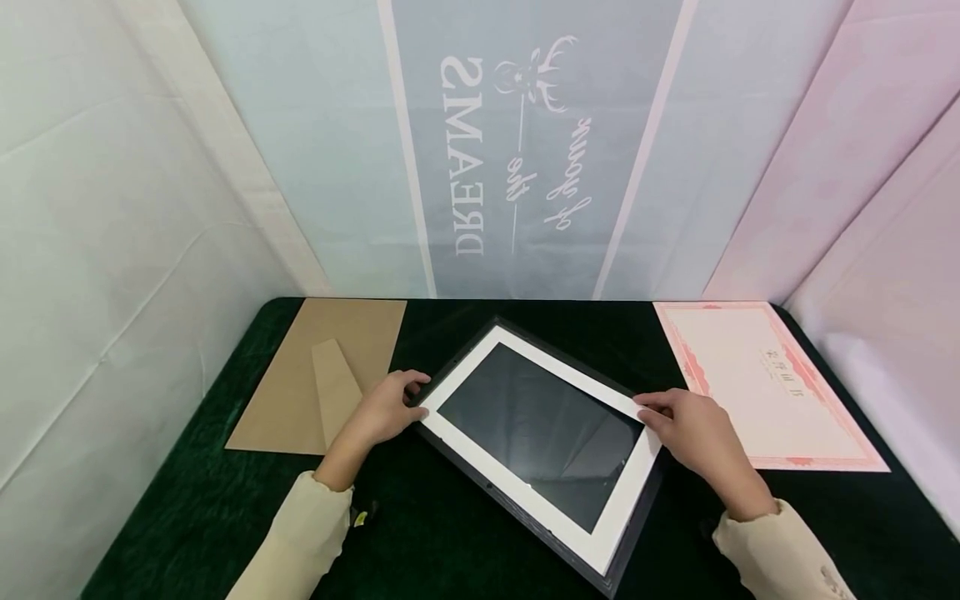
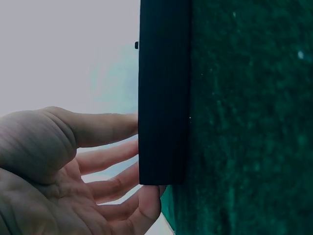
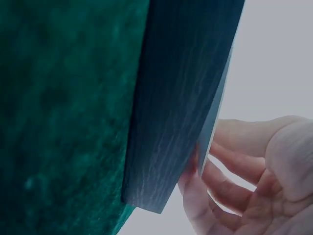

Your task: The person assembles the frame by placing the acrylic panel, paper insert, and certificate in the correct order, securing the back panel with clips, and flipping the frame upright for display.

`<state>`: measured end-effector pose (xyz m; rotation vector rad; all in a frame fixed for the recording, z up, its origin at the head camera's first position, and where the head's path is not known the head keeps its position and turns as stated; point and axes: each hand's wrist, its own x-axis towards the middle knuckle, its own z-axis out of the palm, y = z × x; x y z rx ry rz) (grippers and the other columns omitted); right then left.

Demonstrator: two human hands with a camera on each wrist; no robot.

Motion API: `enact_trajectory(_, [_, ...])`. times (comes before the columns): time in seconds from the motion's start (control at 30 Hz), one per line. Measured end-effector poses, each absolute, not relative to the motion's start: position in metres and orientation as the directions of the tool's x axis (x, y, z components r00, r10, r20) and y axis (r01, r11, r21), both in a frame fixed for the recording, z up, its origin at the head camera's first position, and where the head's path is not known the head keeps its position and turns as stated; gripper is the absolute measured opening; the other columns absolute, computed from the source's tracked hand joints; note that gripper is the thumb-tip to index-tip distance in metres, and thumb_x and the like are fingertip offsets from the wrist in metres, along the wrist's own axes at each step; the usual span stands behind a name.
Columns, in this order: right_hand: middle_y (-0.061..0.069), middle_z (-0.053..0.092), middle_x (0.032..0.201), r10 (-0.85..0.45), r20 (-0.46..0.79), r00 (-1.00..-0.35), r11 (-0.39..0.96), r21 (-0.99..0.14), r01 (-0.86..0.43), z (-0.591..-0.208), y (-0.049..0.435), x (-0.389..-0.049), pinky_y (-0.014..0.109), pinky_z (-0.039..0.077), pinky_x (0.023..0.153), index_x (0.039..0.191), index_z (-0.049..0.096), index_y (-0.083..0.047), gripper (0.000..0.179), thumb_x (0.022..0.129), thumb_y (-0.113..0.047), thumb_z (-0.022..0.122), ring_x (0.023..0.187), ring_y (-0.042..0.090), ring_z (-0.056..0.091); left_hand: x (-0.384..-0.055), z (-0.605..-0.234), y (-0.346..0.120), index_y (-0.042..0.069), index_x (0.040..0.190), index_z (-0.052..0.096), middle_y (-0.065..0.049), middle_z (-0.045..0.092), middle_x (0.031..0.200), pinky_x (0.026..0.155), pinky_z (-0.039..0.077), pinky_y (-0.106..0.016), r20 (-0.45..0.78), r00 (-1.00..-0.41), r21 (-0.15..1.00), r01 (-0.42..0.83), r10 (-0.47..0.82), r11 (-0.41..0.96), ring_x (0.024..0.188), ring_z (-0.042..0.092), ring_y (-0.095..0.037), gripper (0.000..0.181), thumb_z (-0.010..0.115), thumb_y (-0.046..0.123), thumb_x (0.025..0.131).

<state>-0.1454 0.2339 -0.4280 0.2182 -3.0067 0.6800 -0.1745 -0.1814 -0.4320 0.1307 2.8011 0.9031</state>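
A dark picture frame lies at an angle on the table, with a white mat over its opening. Through the mat's window shows a dark, glossy pane. My left hand holds the mat at the left corner, fingers by the frame's outer edge; in the left wrist view the fingertips are partly hidden behind the frame's side. At the right corner my right hand pinches the mat's edge between thumb and fingers. The right wrist view shows that mat edge raised above the frame's dark side.
Left of the frame lies a brown backing board with an easel leg. A pink-bordered certificate sheet lies to the right. The table has a dark green cloth, and fabric curtains stand behind and at both sides.
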Motion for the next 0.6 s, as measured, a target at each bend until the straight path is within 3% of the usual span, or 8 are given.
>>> enact_trajectory(0.17, [0.018,0.068,0.108,-0.137,0.115,-0.984,0.903,-0.395,-0.172,-0.431,0.233,-0.145,0.029,0.041,0.06,0.11,0.076,-0.006,0.026,0.084,-0.01,0.076,0.078,0.022,0.058,-0.177,-0.433,-0.178,0.012,0.13,0.063,-0.013,0.066,0.116,0.082,0.054,-0.042,-0.141,-0.982,0.578,0.025,0.13,0.815,0.096,0.063,-0.024,0.046,0.077,0.011,0.086])
enact_trajectory(0.37, [0.017,0.066,0.111,-0.195,0.069,-0.978,0.893,-0.401,-0.206,-0.427,0.237,-0.149,0.033,0.047,0.063,0.113,0.074,-0.007,0.031,0.083,-0.013,0.078,0.087,0.026,0.062,-0.164,-0.436,-0.172,0.012,0.129,0.064,-0.015,0.063,0.116,0.083,0.052,-0.043,-0.057,-0.991,0.509,0.073,0.119,0.857,0.099,0.059,-0.026,0.046,0.078,0.015,0.085])
enact_trajectory(0.47, [0.016,0.066,0.113,-0.274,0.068,-0.959,0.879,-0.388,-0.278,-0.42,0.234,-0.161,0.039,0.052,0.069,0.117,0.072,-0.007,0.033,0.085,-0.016,0.077,0.091,0.028,0.064,-0.145,-0.433,-0.167,0.013,0.12,0.07,-0.014,0.061,0.113,0.083,0.049,-0.044,0.072,-0.983,0.432,0.185,0.171,0.883,0.102,0.054,-0.03,0.043,0.084,0.018,0.079])
enact_trajectory(0.6, [0.013,0.067,0.109,-0.376,0.046,-0.925,0.848,-0.384,-0.364,-0.414,0.225,-0.191,0.042,0.054,0.075,0.121,0.069,-0.006,0.035,0.088,-0.016,0.074,0.092,0.025,0.065,-0.125,-0.429,-0.154,0.02,0.107,0.075,-0.002,0.063,0.107,0.084,0.049,-0.039,0.126,-0.902,0.347,0.43,0.413,0.834,0.102,0.052,-0.022,0.033,0.087,0.022,0.076])
